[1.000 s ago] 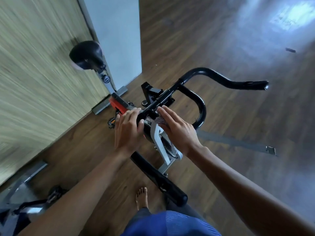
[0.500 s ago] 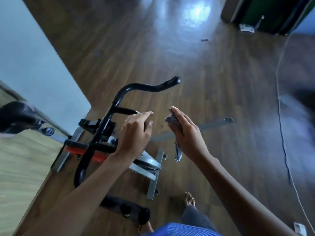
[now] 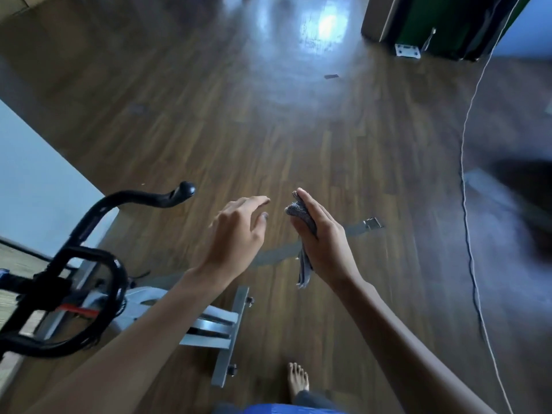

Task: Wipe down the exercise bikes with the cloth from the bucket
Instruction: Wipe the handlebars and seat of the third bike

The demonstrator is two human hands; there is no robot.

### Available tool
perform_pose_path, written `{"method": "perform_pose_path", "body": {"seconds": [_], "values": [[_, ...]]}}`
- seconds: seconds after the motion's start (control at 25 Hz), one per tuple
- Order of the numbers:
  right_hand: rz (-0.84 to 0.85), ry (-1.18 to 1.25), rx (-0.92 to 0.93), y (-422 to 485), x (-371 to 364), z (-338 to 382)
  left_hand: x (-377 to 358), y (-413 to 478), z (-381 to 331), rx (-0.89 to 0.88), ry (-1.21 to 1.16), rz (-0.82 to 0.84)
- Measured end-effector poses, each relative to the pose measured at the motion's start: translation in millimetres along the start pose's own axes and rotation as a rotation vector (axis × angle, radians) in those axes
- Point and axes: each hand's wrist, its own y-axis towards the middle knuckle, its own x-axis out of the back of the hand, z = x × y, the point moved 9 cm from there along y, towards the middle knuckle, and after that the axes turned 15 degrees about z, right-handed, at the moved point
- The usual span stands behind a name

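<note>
The exercise bike (image 3: 89, 282) stands at the lower left, with black handlebars (image 3: 140, 200) and a grey frame and base. My right hand (image 3: 325, 243) holds a grey cloth (image 3: 301, 216) in front of me; part of the cloth hangs down below the palm. My left hand (image 3: 239, 231) hovers beside it with fingers loosely extended, holding nothing. Both hands are off the bike, to the right of the handlebars. No bucket is in view.
Dark wooden floor (image 3: 268, 130) stretches ahead. A white cable (image 3: 466, 204) runs down the right side. A grey floor strip (image 3: 358, 228) lies under my hands. A white wall (image 3: 35, 186) is at the left and a dark doorway (image 3: 433, 22) at the top right. My bare foot (image 3: 297, 380) is below.
Both hands have come off the handlebar. The right hand has lifted the cloth away. The view has swung right, so the bike now sits at the lower left.
</note>
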Motion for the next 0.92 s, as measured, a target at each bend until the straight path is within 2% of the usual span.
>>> {"method": "perform_pose_path", "body": {"seconds": [0.16,0.32,0.72,0.92], "values": [[0.045,-0.001,0.004,43,36,-24,-3,48,-8,0.055,-0.041,-0.061],[0.106,-0.013,0.033,104,36,-31,6,89,15,0.123,-0.072,-0.136],[0.373,-0.092,0.133,314,-19,-26,43,191,139,0.452,-0.158,-0.294],[0.63,-0.118,0.203,395,-87,0,74,189,190,0.69,-0.214,-0.47]]}}
